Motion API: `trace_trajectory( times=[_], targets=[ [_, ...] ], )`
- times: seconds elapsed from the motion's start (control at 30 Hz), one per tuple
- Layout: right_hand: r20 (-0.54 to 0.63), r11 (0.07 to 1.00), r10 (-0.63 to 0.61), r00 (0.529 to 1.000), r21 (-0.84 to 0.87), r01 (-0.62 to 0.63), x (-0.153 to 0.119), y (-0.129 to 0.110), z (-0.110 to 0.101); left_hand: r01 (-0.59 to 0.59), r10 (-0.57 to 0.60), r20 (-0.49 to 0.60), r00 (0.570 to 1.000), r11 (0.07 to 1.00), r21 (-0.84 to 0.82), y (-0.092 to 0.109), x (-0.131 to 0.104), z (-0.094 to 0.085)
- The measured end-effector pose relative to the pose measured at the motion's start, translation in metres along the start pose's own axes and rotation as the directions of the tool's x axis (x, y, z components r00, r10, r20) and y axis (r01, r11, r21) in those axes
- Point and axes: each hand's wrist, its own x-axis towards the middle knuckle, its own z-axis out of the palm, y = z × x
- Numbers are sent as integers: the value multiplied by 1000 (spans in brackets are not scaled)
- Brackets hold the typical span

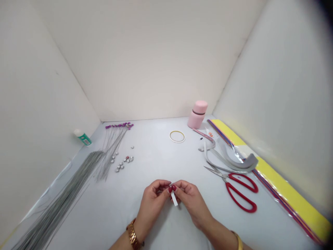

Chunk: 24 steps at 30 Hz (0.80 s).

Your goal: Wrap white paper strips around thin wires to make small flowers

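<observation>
White strip (pixel 174 199) btwn L fingers (pixel 163 196) & R fingers (pixel 180 194), both pinched on far part, near end free.

No text, brand or number can be read. The green and white tube (pixel 84 138), at the left of the frame just below mid-height, has a label: its green band carries 1 white patch and pale marks, too small to make out. Right of the frame's centre, the slim pink strip (pixel 203 134) bears small markings, likewise too small and blurred to read.
</observation>
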Motion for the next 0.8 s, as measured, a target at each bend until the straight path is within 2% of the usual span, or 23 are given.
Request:
trace_trajectory(
  times=[0.3,0.5,0.8],
  targets=[
    [-7,998,-23,1000,56,23,-1,-1,1,63,-60,86,994,998,-25,6,0,2],
    [41,997,37,999,-64,-34,-2,0,1,86,-91,-80,993,994,-71,1,2,-1],
    [60,996,74,995,-60,-71,-2,-2,2,28,-24,-158,987,999,24,1,0,0]
  ],
)
